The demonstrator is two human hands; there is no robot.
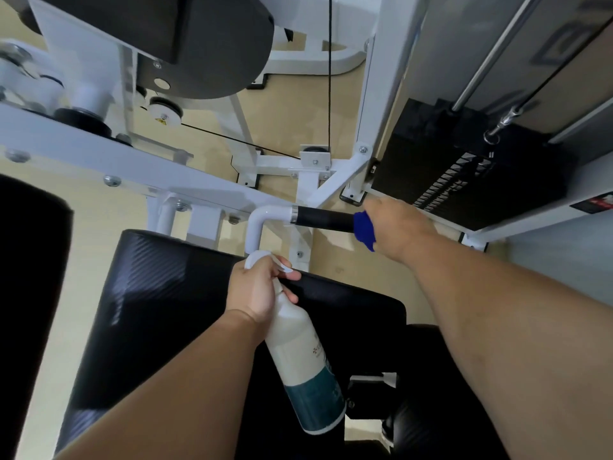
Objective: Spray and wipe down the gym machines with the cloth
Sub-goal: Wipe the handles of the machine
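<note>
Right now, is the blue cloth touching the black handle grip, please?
Touching: the head view shows the right hand pressing the blue cloth around the end of the black handle grip.

The smooth tan floor fills the middle of the frame. A pale grey wall shows at the right edge. Soft light shines on the floor.
</note>
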